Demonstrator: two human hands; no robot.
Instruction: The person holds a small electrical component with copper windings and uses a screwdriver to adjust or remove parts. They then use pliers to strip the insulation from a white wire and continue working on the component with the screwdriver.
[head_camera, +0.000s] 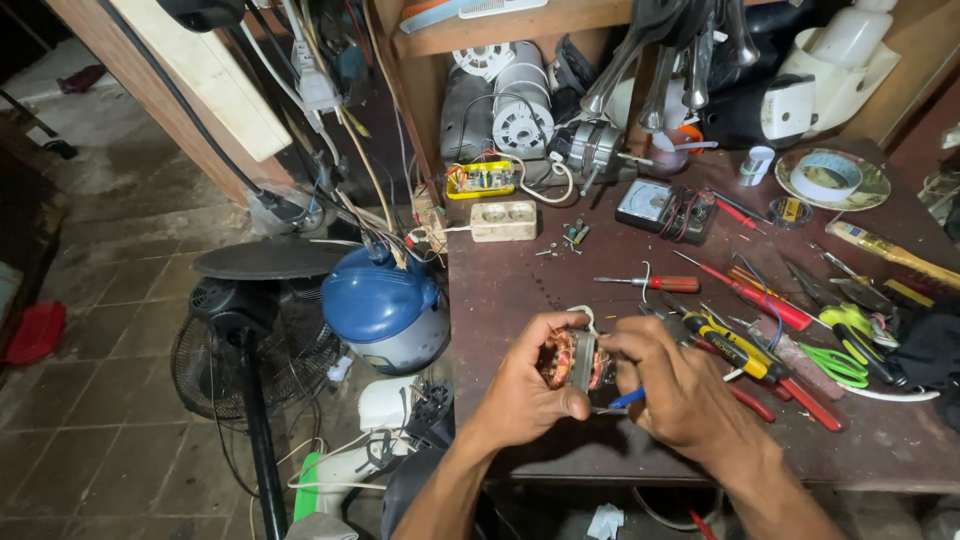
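Note:
A small motor stator with copper windings (573, 361) is held over the front edge of a dark wooden workbench (520, 290). My left hand (525, 388) grips it from the left and below. My right hand (680, 385) closes on it from the right, fingers over its top. A blue-sleeved wire or tool tip (627, 398) sticks out under my right hand. A white wire loops up from the top of the stator.
Screwdrivers (655, 283), pliers (735, 350), green-handled scissors (835, 365), an analogue multimeter (660, 207) and a tape roll on a dish (825, 178) lie on the bench. Fan motors (520, 105) stand at the back. A floor fan (250, 340) and a blue round appliance (385, 310) stand to the left.

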